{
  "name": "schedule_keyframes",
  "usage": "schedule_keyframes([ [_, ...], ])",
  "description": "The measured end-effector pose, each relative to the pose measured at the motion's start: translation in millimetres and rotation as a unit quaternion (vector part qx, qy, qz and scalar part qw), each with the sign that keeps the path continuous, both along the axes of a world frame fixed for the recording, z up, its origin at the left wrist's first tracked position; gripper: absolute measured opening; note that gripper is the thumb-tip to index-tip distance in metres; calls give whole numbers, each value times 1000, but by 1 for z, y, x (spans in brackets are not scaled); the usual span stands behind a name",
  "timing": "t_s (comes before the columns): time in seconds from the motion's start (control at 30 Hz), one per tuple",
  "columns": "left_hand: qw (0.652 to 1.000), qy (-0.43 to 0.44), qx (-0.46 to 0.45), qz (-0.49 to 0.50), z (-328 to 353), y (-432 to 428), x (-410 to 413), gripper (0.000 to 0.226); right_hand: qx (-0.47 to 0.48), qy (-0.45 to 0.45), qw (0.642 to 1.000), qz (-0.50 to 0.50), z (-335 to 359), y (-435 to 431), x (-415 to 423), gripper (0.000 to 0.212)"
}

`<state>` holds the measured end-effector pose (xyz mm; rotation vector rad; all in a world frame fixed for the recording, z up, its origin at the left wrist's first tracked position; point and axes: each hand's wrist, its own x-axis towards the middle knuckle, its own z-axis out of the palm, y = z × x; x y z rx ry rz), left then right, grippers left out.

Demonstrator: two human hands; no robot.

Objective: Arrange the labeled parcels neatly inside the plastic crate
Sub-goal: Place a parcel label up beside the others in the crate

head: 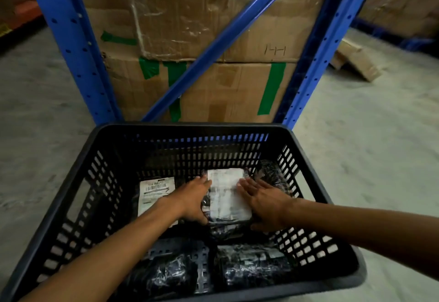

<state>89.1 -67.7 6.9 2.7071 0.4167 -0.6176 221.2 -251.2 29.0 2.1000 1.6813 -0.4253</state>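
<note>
A black slotted plastic crate (99, 171) stands on the floor below me. Inside, a black parcel with a white label (226, 194) lies near the middle. My left hand (192, 200) presses against its left edge and my right hand (266, 203) against its right edge, fingers stretched flat. A second parcel with a white barcode label (154, 190) lies to the left, partly under my left forearm. Two shiny black wrapped parcels sit at the near side, one at the left (166, 275) and one at the right (251, 263). Another black parcel (270, 171) leans in the far right corner.
Blue metal racking (78, 47) with a diagonal brace rises right behind the crate. It holds stacked cardboard boxes (213, 28) with green tape. Flattened cardboard (356, 61) lies on the concrete floor to the far right.
</note>
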Motion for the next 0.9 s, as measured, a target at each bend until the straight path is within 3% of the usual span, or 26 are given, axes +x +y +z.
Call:
schedule_keyframes([
  [0.13,1000,22,13,-9,-14,-2,1,131,-25,-46,998,-28,-26,11,-9,103],
  [0.23,996,-27,79,12,-26,-19,-1,131,28,-69,996,-41,-38,14,-14,72],
  [0.3,994,-52,95,25,-31,-27,-2,126,46,-66,996,-43,-46,15,-14,62],
  [0.43,998,-44,31,23,-20,-14,0,123,18,-66,997,-39,-44,16,-11,78],
  [0.53,997,-67,-39,18,0,3,-5,110,33,29,997,-62,-16,15,-1,88],
  [0.67,980,-123,-142,63,34,31,-23,65,158,144,975,-58,37,11,11,65],
  [0.77,956,-159,-221,110,55,46,-37,46,225,186,955,-48,70,13,13,52],
  [0.83,928,-190,-279,154,67,50,-44,35,255,271,923,-97,86,16,16,43],
  [0.9,875,-238,-349,237,77,47,-49,33,287,417,837,-207,96,24,12,33],
])
